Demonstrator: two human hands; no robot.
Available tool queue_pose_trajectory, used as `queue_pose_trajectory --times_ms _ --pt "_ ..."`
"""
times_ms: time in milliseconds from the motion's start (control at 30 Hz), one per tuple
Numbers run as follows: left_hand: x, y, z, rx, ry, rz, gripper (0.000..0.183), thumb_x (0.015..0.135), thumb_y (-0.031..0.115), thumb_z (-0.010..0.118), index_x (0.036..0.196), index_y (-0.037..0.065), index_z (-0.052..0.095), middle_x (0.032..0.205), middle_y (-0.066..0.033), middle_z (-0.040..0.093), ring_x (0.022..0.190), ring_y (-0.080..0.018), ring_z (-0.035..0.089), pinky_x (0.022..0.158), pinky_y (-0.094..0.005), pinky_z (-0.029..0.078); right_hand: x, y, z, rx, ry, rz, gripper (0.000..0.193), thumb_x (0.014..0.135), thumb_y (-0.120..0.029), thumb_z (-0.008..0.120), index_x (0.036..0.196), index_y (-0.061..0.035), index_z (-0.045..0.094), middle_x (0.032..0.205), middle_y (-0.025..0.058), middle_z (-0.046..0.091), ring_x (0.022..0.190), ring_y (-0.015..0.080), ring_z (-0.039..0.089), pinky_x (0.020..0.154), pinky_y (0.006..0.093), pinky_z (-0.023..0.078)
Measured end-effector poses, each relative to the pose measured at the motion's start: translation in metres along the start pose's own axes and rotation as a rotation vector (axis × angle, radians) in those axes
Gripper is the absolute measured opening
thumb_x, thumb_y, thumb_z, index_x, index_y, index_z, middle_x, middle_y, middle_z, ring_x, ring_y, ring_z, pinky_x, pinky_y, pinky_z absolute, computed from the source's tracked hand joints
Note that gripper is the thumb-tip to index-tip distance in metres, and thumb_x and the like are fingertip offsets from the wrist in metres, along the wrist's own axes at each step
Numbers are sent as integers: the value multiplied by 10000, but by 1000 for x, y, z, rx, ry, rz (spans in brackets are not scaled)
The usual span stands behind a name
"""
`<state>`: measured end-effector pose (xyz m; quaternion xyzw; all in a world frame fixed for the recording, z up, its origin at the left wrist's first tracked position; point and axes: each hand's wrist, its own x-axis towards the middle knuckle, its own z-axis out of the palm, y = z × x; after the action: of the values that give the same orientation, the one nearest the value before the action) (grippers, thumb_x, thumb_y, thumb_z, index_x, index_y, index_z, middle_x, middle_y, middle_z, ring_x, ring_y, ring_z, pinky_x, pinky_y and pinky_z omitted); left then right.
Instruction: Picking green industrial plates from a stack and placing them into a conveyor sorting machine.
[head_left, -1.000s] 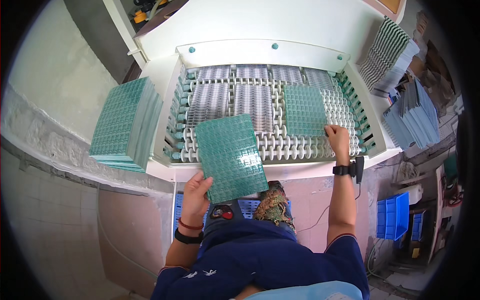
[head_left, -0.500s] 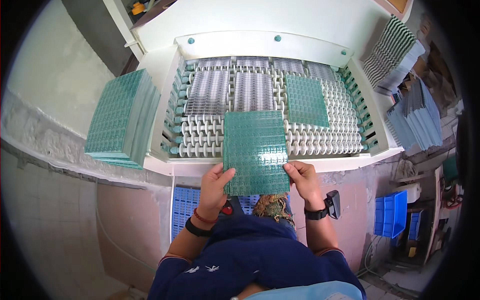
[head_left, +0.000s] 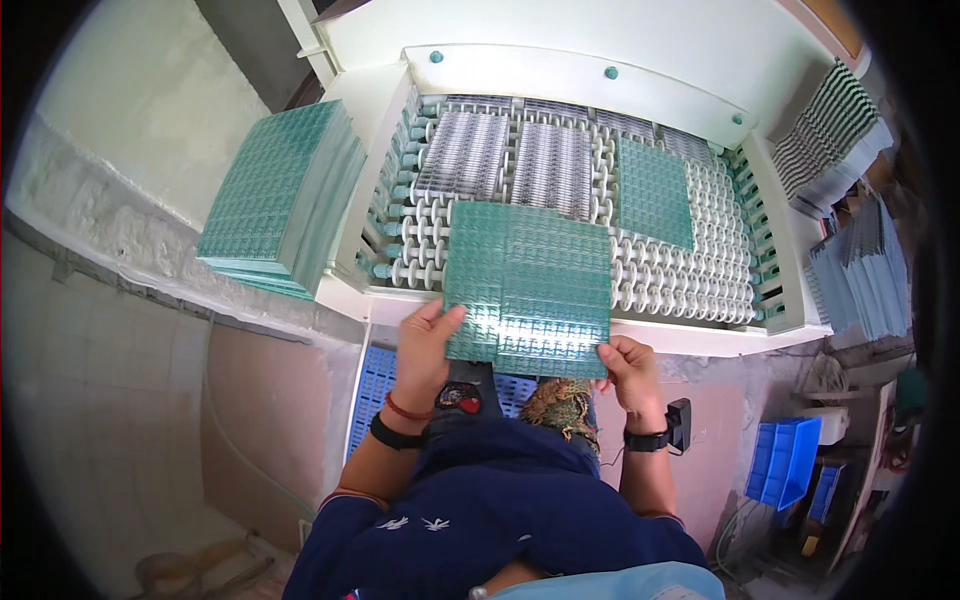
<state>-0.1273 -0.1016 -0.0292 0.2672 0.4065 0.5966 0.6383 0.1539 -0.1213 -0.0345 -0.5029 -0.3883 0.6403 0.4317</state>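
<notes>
Two thin green circuit-board panels overlap in front of me, over the near edge of a roller conveyor. My left hand (head_left: 428, 345) pinches the left panel (head_left: 472, 265) at its lower left edge, thumb on top. The right panel (head_left: 556, 285) lies over part of it, and my right hand (head_left: 628, 370) grips its lower right corner. Glare crosses both lower halves. On the white conveyor rollers (head_left: 685, 285) rest another green panel (head_left: 655, 192) at the right and two dark-and-white patterned panels (head_left: 462, 155) farther left.
A tall stack of green panels (head_left: 270, 190) stands left of the conveyor frame (head_left: 345, 260). At the right are a striped stack (head_left: 830, 130) and a fanned bluish stack (head_left: 862, 270). Below them sits a blue plastic crate (head_left: 783, 462). A white machine cover (head_left: 590, 40) rises behind the rollers.
What looked like one green panel between my hands is now two, slid sideways apart and partly overlapping. My hands are farther apart. The whole view has shifted and tilted slightly.
</notes>
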Motion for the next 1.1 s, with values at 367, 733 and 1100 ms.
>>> queue_pose_trajectory --times_ms 367,733,1100 --pt "7 30 -17 1576 445 624 538 730 275 710 1177 45 517 995 -156 582 952 -347 549 767 -405 450 9 8 -25 -53 147 -77 207 882 -167 573 845 30 621 599 23 583 402 50 470 360 171 365" --pt "12 19 -21 1886 -231 959 475 731 109 618 1198 125 534 1235 -165 506 1187 -319 456 996 -456 344 24 13 -24 47 260 -118 217 864 -191 613 870 26 618 597 31 576 416 77 507 359 189 419" --pt "-35 74 0 1655 -90 1034 398 727 122 663 1114 72 584 1199 -197 518 1154 -348 477 953 -433 392 13 -9 -33 -334 476 -245 247 887 -217 567 848 20 625 613 58 580 453 88 521 378 219 426"
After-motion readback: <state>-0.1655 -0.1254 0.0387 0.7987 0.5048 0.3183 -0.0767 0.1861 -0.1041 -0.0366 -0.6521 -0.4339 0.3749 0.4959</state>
